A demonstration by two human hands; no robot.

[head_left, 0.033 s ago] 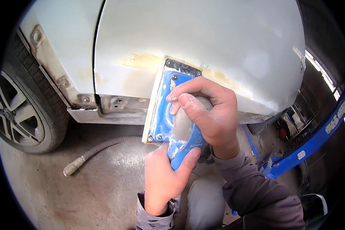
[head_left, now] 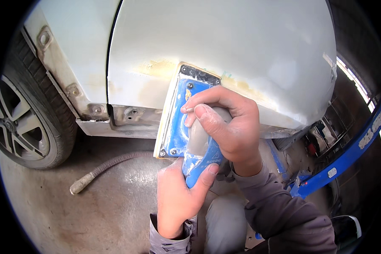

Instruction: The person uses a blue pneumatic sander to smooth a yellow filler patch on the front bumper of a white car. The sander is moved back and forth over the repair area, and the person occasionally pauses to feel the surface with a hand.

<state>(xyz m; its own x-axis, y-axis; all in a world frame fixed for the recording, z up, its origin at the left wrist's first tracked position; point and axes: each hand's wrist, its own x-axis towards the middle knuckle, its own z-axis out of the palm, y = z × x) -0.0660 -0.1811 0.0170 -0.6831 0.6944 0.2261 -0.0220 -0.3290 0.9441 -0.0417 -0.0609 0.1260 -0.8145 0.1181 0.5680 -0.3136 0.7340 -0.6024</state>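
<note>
A blue and grey power sander (head_left: 183,127) with a flat rectangular pad lies tilted against the lower part of a white car door (head_left: 224,38). My right hand (head_left: 233,122) is closed over the grey top of its body, fingers curled and dusty. Lower down, my left hand (head_left: 180,190) wraps the blue handle, thumb on its right side. Yellowish filler patches (head_left: 158,68) show on the door to both sides of the pad. The pad's underside and the surface beneath it are hidden.
A car wheel (head_left: 23,122) stands at the left. Under the bare sill (head_left: 131,129), a ribbed hose (head_left: 116,160) lies on the dusty concrete floor (head_left: 110,211). At the right, a blue lift arm (head_left: 347,156) slants upward past a dark cluttered area.
The sander and both hands have shifted slightly left along the door, and the view has moved a little. Both grips are the same.
</note>
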